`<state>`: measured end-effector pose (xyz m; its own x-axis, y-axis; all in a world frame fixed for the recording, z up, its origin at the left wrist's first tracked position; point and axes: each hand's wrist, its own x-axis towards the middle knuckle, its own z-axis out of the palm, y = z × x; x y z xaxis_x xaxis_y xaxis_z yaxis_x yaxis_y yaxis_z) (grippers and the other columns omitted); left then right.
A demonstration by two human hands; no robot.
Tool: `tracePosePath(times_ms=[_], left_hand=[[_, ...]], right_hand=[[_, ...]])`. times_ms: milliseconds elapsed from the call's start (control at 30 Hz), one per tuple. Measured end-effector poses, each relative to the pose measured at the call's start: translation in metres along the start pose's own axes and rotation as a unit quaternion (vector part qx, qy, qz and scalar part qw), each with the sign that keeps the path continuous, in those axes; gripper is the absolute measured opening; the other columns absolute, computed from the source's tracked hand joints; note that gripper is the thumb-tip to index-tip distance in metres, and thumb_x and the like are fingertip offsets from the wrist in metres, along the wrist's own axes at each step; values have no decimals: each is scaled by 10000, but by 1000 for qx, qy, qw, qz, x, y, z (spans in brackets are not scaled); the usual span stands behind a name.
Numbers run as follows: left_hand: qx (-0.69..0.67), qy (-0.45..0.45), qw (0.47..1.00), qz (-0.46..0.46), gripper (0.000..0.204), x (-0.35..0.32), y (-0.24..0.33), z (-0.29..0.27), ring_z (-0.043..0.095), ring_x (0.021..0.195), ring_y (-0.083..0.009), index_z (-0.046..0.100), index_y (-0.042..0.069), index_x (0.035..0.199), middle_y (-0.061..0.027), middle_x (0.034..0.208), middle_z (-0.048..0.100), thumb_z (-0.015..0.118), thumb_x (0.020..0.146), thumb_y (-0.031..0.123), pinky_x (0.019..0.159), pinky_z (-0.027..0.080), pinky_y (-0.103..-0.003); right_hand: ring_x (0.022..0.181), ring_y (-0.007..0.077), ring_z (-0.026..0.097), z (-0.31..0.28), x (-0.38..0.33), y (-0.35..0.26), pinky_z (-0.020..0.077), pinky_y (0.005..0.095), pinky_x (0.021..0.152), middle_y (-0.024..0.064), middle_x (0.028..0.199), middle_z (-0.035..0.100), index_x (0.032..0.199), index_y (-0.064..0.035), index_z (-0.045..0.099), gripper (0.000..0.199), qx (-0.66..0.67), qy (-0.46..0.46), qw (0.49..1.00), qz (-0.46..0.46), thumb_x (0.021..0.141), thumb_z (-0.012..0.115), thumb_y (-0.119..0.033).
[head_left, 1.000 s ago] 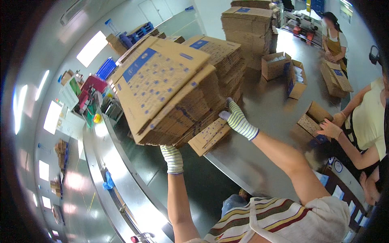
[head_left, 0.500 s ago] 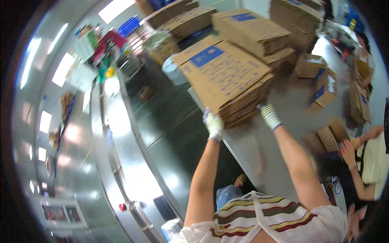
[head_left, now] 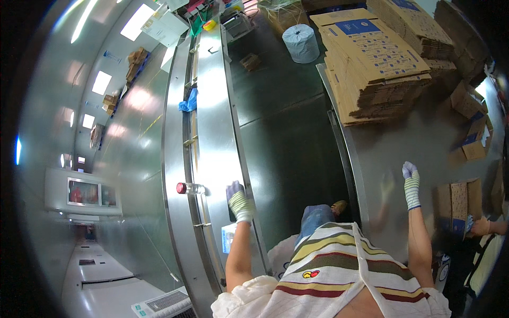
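My left hand (head_left: 239, 202), in a white glove with green-yellow stripes and purple fingertips, rests over the near edge of the long steel line (head_left: 214, 124). Its fingers point forward and look loosely stretched; a dark flat object (head_left: 231, 214) shows partly beneath it. Left of that hand, a clear bottle (head_left: 195, 188) with a red cap lies across the line's channel. My right hand (head_left: 411, 185), gloved alike, hovers over the steel table (head_left: 379, 153) with fingers curled together and nothing visible in them. Beyond it, a stack of flattened cardboard cartons (head_left: 371, 58) sits apart from both hands.
A blue plastic bag (head_left: 189, 100) hangs on the line. A blue-white package (head_left: 228, 237) lies near my left wrist. A wrapped roll (head_left: 300, 43) stands beyond the dark floor gap. At right, another person's hand (head_left: 481, 227) is at an open carton (head_left: 458, 209).
Both hands have left the carton stack. My left hand has moved left to the steel line; my right stays over the table. The view has turned left, now showing the bottle.
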<state>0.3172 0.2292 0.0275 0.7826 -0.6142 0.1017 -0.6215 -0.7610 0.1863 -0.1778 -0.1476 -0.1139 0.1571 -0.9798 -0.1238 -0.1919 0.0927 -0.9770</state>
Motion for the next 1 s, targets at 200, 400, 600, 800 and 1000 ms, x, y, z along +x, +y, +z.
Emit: tracePosePath(times_ms=[200,400,600,800,1000], left_hand=[[15,-152,978,-143,924,-65,-60,2,215,1318,-416,140,-9,1403,-251,1414,243,693,742,324,1088,213,-439],[-50,-88,972,-210,901,-30,-58,16,317,1266,-377,222,-13,1364,-246,1348,345,743,692,284,1049,295,-408],[-114,-17,985,-131,503,-24,-34,-3,567,931,-364,533,-32,945,-241,961,581,760,638,296,823,443,-439],[-10,-49,967,-248,694,-18,-40,1,444,1115,-360,415,63,1187,-184,1156,480,764,642,313,916,395,-476],[-123,-90,962,-226,472,-12,-42,-16,420,1156,-382,609,-4,1058,-261,1180,502,675,735,334,969,355,-446]], right_hand=[[979,143,553,25,-45,-33,449,273,904,72,1080,588,1115,5,545,253,30,-19,999,3,862,550,2],[966,133,561,18,-70,-46,453,267,894,67,1065,595,1107,-7,548,242,-19,-48,997,-51,865,540,5],[973,158,584,11,-82,-113,471,285,883,93,1070,609,1115,-15,543,267,-35,-74,988,-130,849,549,-28],[1009,233,589,63,-67,-304,466,320,880,140,1094,602,1111,-21,544,284,-151,-74,929,-330,839,589,-90],[1286,325,333,131,-15,-390,260,437,1082,160,1364,383,1339,-153,374,598,-548,-44,685,-479,799,610,-251]])
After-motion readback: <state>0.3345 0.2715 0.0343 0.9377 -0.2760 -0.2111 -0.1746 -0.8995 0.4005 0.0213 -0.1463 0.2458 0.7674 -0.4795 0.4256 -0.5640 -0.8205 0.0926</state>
